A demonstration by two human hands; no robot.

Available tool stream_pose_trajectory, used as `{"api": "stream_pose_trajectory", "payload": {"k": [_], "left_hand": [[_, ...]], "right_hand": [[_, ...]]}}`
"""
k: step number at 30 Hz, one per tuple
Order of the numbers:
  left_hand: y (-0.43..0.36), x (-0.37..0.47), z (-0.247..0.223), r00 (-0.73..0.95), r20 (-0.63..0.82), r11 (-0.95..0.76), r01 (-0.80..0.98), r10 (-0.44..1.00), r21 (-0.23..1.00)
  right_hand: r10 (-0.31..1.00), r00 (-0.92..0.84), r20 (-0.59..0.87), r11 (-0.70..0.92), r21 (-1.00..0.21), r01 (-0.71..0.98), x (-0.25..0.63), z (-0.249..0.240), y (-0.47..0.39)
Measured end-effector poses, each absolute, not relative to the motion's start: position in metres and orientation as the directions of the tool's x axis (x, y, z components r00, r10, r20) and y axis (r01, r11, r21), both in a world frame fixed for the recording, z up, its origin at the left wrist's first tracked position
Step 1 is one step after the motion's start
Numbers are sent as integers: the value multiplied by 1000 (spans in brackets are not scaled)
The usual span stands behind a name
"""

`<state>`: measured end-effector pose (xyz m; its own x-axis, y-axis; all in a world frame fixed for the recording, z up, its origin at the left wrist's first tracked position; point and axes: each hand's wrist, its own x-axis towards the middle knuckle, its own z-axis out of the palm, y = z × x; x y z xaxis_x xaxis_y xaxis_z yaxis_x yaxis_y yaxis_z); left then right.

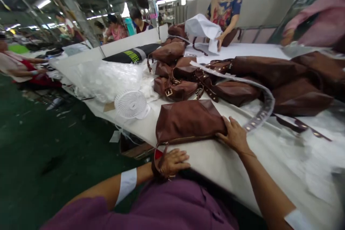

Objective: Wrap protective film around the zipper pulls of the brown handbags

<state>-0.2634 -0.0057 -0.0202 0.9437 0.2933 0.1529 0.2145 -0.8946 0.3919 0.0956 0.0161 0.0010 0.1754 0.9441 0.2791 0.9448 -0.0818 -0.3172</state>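
A brown leather handbag [188, 120] lies on the white table near its front edge, with a zipper along the side nearest me. My right hand [234, 134] grips the bag's right end, thumb low and fingers higher up. Below the bag's left corner is my left hand [174, 161], its fingers stretched out at the table edge and holding nothing. A brown strap [156, 163] hanging from the bag's left end passes around my left wrist. Something small and red shows beside that strap.
Several brown bags [242, 79] are heaped behind, with a plastic-wrapped strap [265, 106] in front. A white fan [132, 104] and clear plastic wrapping [105, 79] lie to the left. Across the table a person [225, 10] handles white paper [202, 27]. Another person's pink sleeve [318, 14] is at right.
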Motion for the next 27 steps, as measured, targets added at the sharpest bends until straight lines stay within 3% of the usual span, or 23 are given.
{"api": "stream_pose_trajectory", "payload": {"k": [3, 5, 6, 8, 9, 11, 14, 19, 23, 27], "left_hand": [[-5, -307, -7, 856, 52, -728, 405, 515, 553], [-8, -332, 2, 598, 42, -425, 516, 800, 744], [-10, -340, 5, 422, 4, -228, 483, 907, 846], [-12, -345, 11, 137, -131, 89, 279, 982, 956], [-11, -341, 13, 71, -206, 194, 154, 976, 969], [-3, -323, 19, 115, -309, 312, -8, 944, 950], [22, -278, 32, 237, -337, 354, -33, 911, 935], [85, -201, 49, 325, -189, 165, 101, 927, 981], [122, -165, 40, 326, -162, 24, 389, 931, 921], [129, -162, 23, 311, -153, -30, 514, 938, 858]], "right_hand": [[983, 165, 76, -147, -199, 969, 96, 1, 32], [977, 200, 69, -183, -199, 963, 97, -4, 38], [976, 204, 83, -182, -215, 960, 96, -6, 39], [974, 199, 107, -166, -257, 952, 95, -11, 39], [973, 199, 114, -162, -274, 948, 95, -12, 39], [969, 213, 127, -166, -303, 938, 96, -13, 39], [934, 317, 164, -246, -348, 905, 109, -9, 35], [800, 527, 286, -423, -354, 834, 155, -2, 7], [788, 463, 407, -368, -292, 883, 169, -2, -21], [792, 392, 468, -229, -367, 902, 142, -6, -50]]}}
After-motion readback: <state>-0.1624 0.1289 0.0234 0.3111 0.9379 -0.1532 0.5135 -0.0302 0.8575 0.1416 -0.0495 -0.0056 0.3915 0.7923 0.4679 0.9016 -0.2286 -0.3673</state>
